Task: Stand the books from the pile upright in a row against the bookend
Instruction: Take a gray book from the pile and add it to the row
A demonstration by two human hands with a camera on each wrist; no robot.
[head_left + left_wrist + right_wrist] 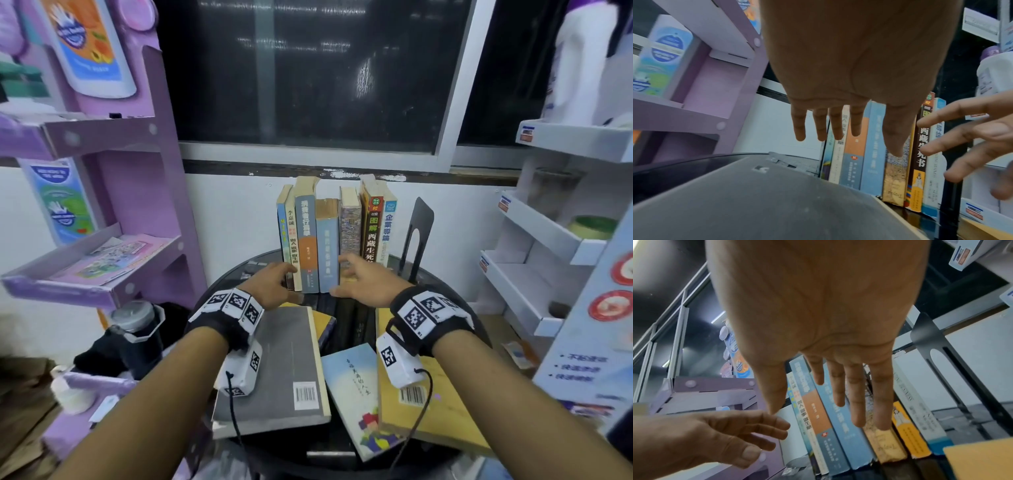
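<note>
Several books stand upright in a row at the back of the round black table, spines towards me. To their right stands the black metal bookend, with a gap between it and the last book. My left hand is spread open just in front of the row's left end. My right hand is open too, in front of the speckled book. Neither hand holds anything. In the wrist views the left hand and right hand show straight fingers short of the spines. Flat books lie below: grey, pale blue, yellow.
A purple cardboard shelf unit stands at the left, a white one at the right. Behind the table are a white wall and a dark window. A dark flask sits low on the left.
</note>
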